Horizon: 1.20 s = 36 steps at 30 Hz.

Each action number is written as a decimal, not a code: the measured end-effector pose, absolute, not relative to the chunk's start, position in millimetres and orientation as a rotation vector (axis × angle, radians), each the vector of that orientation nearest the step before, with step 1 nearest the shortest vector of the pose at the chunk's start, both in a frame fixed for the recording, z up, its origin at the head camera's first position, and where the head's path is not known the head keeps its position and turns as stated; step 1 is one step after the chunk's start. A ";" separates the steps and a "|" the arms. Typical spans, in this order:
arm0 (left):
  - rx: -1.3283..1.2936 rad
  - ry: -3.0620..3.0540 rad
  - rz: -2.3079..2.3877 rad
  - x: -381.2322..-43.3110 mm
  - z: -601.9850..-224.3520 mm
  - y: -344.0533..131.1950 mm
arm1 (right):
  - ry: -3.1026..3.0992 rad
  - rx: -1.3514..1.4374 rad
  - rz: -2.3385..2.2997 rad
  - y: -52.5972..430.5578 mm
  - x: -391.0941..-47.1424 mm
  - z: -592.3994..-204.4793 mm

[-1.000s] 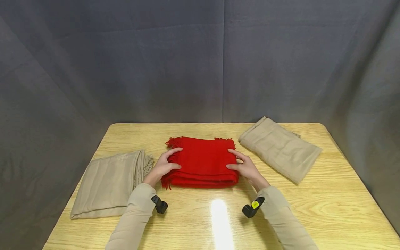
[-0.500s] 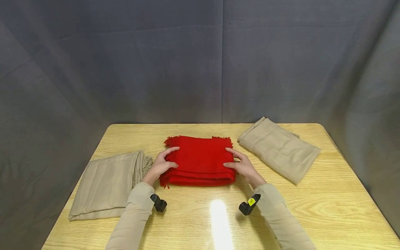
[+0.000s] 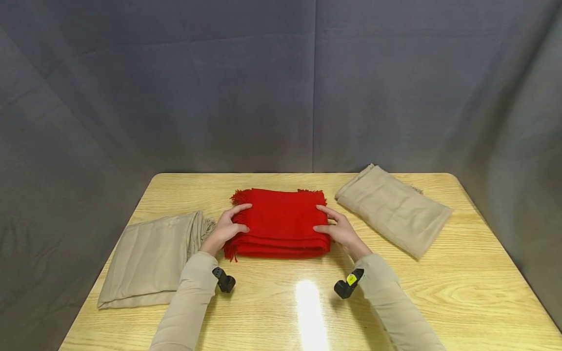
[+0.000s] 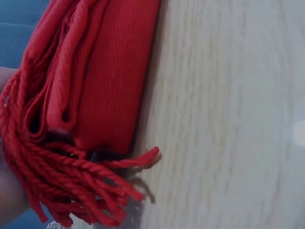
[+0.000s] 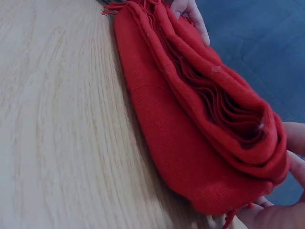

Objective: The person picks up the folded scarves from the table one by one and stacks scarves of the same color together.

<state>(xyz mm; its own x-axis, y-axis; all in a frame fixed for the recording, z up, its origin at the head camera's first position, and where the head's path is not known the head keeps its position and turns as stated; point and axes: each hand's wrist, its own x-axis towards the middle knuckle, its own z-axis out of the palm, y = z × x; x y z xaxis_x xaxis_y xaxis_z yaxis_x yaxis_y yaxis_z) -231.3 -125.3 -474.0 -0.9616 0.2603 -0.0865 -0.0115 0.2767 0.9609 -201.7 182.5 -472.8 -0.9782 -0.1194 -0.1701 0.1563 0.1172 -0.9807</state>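
Note:
A folded red scarf [image 3: 283,214] with fringes at its left end and far edge lies in layers on the table, mid-view in the head view. My left hand [image 3: 227,228] grips its left end, thumb and index finger on the top layer, the other fingers hidden. At the opposite end my right hand [image 3: 341,231] holds it the same way. From the right wrist, the stacked folds of the scarf [image 5: 190,109] show side-on, with fingers [image 5: 271,217] low at the near end. The left wrist view shows the twisted fringe [image 4: 86,176] hanging over the hand's side.
A folded beige scarf [image 3: 147,261] with fringe lies at the left, beside the left forearm. Another beige folded cloth [image 3: 392,209] lies askew at the back right. The wooden table [image 3: 474,292] ends at a dark grey curtain [image 3: 281,97]. A small black camera sits on each wrist.
The red scarf has shifted slightly left and away from the body, both hands moving along with it. The beige cloths stay where they were.

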 end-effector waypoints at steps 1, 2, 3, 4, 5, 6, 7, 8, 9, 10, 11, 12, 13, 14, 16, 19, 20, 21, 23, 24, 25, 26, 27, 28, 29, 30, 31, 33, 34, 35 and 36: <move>0.226 2.321 1.748 -231.9 -474.0 -125.6 | 2.196 0.035 -1.953 182.2 -202.6 -473.0; 0.219 2.324 1.746 -232.6 -474.1 -125.8 | 2.200 0.034 -1.949 181.8 -203.4 -473.1; 0.218 2.330 1.743 -233.2 -473.9 -126.1 | 2.215 0.032 -1.939 181.7 -204.1 -473.3; 0.212 2.334 1.738 -233.7 -473.7 -126.2 | 2.223 0.033 -1.931 181.4 -204.8 -473.5; 0.208 2.335 1.735 -234.4 -473.9 -126.4 | 2.227 0.035 -1.927 181.2 -205.2 -473.4; 0.204 2.338 1.731 -235.1 -474.1 -126.7 | 2.229 0.037 -1.923 180.8 -205.8 -473.6; 0.201 2.337 1.725 -235.7 -474.4 -126.9 | 2.230 0.044 -1.919 180.8 -206.0 -473.3; 0.191 2.336 1.721 -236.4 -474.8 -127.2 | 2.234 0.042 -1.914 180.7 -206.4 -472.9; 0.185 2.333 1.721 -237.2 -475.2 -127.5 | 2.237 0.038 -1.911 180.5 -206.8 -472.9; 0.174 2.327 1.725 -237.8 -475.7 -127.7 | 2.233 0.040 -1.913 180.1 -207.3 -472.7; 0.169 2.322 1.729 -238.1 -476.0 -128.0 | 2.231 0.040 -1.913 179.8 -207.6 -472.3; 0.160 2.317 1.734 -238.4 -476.0 -128.4 | 2.230 0.043 -1.912 179.5 -208.0 -472.0; 0.155 2.316 1.736 -238.7 -476.2 -128.6 | 2.232 0.044 -1.911 179.1 -208.4 -471.6; 0.147 2.317 1.740 -239.1 -476.2 -128.5 | 2.232 0.045 -1.912 178.6 -208.8 -471.1; 0.142 2.318 1.746 -239.4 -475.6 -128.6 | 2.235 0.046 -1.911 177.7 -209.8 -470.7; 0.136 2.328 1.746 -241.2 -475.7 -128.6 | 2.264 0.034 -1.893 176.4 -211.6 -470.4; 0.135 2.331 1.748 -241.9 -475.7 -128.7 | 2.273 0.031 -1.887 176.1 -212.2 -470.3; 0.136 2.334 1.748 -242.6 -475.8 -129.0 | 2.277 0.029 -1.884 175.7 -212.9 -470.3; 0.138 2.340 1.741 -244.1 -476.6 -129.6 | 2.278 0.030 -1.882 174.8 -214.0 -470.8; 0.145 2.343 1.736 -245.0 -477.0 -130.0 | 2.278 0.030 -1.883 174.5 -214.6 -471.2; 0.152 2.345 1.727 -245.7 -477.3 -130.4 | 2.274 0.033 -1.886 174.1 -215.3 -471.6; 0.160 2.348 1.719 -246.5 -477.7 -130.7 | 2.270 0.035 -1.892 173.9 -216.1 -472.1; 0.168 2.348 1.712 -247.4 -478.1 -131.1 | 2.263 0.037 -1.898 173.6 -217.0 -472.7; 0.176 2.348 1.706 -248.3 -478.4 -131.4 | 2.264 0.039 -1.896 173.6 -217.9 -473.3; 0.186 2.348 1.701 -249.2 -478.8 -131.8 | 2.270 0.033 -1.892 173.6 -218.8 -474.1; 0.194 2.349 1.695 -250.0 -478.9 -132.0 | 2.274 0.031 -1.889 173.5 -219.8 -474.9; 0.198 2.350 1.692 -250.8 -478.8 -132.2 | 2.273 0.034 -1.890 173.4 -220.8 -475.8; 0.204 2.355 1.688 -252.0 -477.8 -132.4 | 2.283 0.031 -1.884 173.0 -222.8 -477.1; 0.205 2.359 1.685 -252.4 -477.1 -132.3 | 2.286 0.029 -1.884 172.7 -223.7 -477.7; 0.211 2.362 1.681 -252.8 -476.3 -132.4 | 2.289 0.028 -1.887 172.4 -224.6 -478.5; 0.214 2.366 1.680 -253.4 -475.5 -132.2 | 2.289 0.034 -1.889 171.9 -225.3 -479.0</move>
